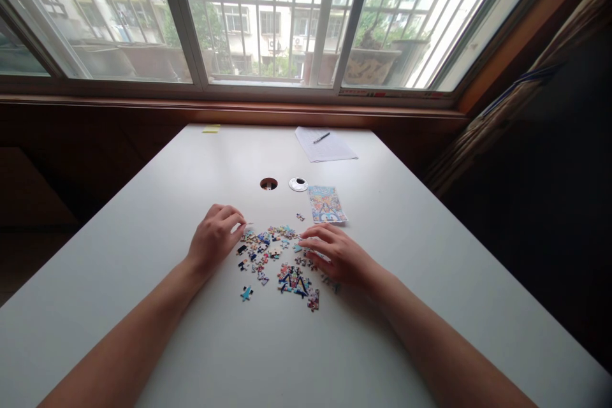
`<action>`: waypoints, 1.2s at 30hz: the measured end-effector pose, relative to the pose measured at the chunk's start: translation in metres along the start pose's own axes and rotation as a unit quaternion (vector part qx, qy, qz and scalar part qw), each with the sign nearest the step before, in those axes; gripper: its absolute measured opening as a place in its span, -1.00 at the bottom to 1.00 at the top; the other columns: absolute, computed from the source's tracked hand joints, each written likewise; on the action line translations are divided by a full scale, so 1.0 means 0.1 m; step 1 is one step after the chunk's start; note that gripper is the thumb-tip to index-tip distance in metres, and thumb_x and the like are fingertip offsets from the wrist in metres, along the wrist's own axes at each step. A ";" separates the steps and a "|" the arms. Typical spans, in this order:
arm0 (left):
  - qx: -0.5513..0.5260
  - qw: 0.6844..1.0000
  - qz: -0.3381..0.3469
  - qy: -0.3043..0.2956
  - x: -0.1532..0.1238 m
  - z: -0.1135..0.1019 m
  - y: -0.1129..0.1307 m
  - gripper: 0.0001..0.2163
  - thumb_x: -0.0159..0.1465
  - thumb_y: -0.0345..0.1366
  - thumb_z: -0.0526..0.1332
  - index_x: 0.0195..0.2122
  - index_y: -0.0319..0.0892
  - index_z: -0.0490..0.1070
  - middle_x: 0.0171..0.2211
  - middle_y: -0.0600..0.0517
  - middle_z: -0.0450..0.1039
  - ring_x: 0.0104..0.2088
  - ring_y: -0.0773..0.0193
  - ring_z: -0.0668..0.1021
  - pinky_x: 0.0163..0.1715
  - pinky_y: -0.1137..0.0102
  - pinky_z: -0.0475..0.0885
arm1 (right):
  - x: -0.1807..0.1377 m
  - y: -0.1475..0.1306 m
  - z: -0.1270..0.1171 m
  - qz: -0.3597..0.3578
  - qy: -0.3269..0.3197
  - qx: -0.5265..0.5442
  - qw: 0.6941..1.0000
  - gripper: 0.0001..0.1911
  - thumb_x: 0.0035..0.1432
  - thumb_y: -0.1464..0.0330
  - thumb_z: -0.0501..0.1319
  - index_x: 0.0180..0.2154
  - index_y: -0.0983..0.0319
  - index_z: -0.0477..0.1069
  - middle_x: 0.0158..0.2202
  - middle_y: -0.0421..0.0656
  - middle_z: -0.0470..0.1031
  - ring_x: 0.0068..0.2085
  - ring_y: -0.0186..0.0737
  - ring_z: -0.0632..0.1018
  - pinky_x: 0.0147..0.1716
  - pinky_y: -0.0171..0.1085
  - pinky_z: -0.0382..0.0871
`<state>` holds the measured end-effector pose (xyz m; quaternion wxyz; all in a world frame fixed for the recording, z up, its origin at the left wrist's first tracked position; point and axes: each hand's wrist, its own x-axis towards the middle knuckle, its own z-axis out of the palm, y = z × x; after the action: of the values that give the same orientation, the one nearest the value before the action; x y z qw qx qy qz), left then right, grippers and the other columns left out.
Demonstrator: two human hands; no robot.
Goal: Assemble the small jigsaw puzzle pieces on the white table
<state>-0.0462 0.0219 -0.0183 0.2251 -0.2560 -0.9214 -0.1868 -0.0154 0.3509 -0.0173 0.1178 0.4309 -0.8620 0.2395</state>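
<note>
My left hand is at the left edge of a loose heap of jigsaw pieces. Its thumb and forefinger pinch a thin puzzle piece, seen nearly edge-on. Over the right side of the heap, my right hand has its fingers apart, the tips close to a light blue piece; some pieces lie hidden under it. A joined section of puzzle rests nearest me, with a small joined cluster at its lower right. Apart on the left lies a blue joined bit.
Behind my right hand lies a colourful picture card. A round cable hole and its metal cover are further back on the white table. Paper sheets with a pen and yellow notes sit at the far edge.
</note>
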 end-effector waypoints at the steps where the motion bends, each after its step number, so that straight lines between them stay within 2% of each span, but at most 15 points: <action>1: 0.006 1.000 0.006 -0.007 0.00 0.00 0.02 -0.92 0.35 -0.30 0.23 -0.29 -0.10 0.50 -0.21 -0.01 0.51 -0.10 0.06 0.43 -0.08 0.17 0.42 | 0.00 0.00 0.00 0.000 0.000 0.001 1.000 -0.71 0.35 0.37 0.15 0.08 0.11 0.43 0.01 -0.06 0.51 0.04 -0.06 0.47 0.08 0.03 0.40; 11: 0.037 0.998 0.041 -0.036 0.00 0.02 0.04 -0.90 0.37 -0.31 0.22 -0.27 -0.09 0.53 -0.18 -0.01 0.52 -0.08 0.06 0.42 -0.15 0.20 0.43 | 0.00 0.01 -0.01 0.002 -0.004 0.000 1.000 -0.73 0.34 0.39 0.16 0.04 0.12 0.45 -0.01 -0.05 0.52 0.00 -0.08 0.49 0.04 -0.02 0.42; 21: -0.006 0.999 0.049 0.009 -0.01 0.01 0.07 -0.91 0.36 -0.31 0.23 -0.19 -0.11 0.54 -0.21 -0.02 0.52 -0.12 0.10 0.43 -0.10 0.20 0.44 | 0.00 0.04 -0.02 -0.008 0.018 0.007 1.000 -0.74 0.32 0.43 0.17 0.02 0.15 0.44 -0.06 -0.07 0.54 -0.05 -0.10 0.50 -0.02 -0.05 0.44; 28: -0.038 0.988 0.135 -0.066 -0.03 0.03 0.32 -0.86 0.37 -0.27 0.23 -0.09 -0.06 0.52 -0.12 -0.01 0.50 -0.08 0.09 0.40 -0.07 0.18 0.42 | -0.01 0.04 -0.03 -0.003 0.017 0.005 1.000 -0.73 0.32 0.41 0.19 0.04 0.13 0.44 -0.06 -0.08 0.54 -0.07 -0.10 0.51 -0.04 -0.05 0.44; 32: -0.054 0.982 0.157 -0.093 -0.05 0.07 0.47 -0.83 0.35 -0.26 0.25 -0.05 -0.04 0.51 -0.08 -0.02 0.48 -0.07 0.08 0.39 -0.05 0.17 0.42 | -0.01 0.05 -0.02 -0.001 0.015 0.004 1.000 -0.72 0.31 0.43 0.19 0.04 0.13 0.44 -0.06 -0.08 0.54 -0.07 -0.11 0.51 -0.03 -0.05 0.43; 36: -0.067 0.979 0.159 -0.104 -0.05 0.09 0.50 -0.85 0.35 -0.29 0.23 -0.08 -0.05 0.52 -0.10 -0.01 0.49 -0.07 0.09 0.39 -0.04 0.18 0.42 | -0.02 0.05 -0.02 0.000 0.016 0.006 1.000 -0.70 0.30 0.43 0.20 0.05 0.12 0.44 -0.06 -0.08 0.54 -0.07 -0.11 0.51 -0.03 -0.06 0.43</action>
<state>-0.0177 0.0643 -0.0169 0.1368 -0.4317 -0.8728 -0.1820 -0.0181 0.3558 -0.0174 0.1287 0.4277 -0.8587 0.2514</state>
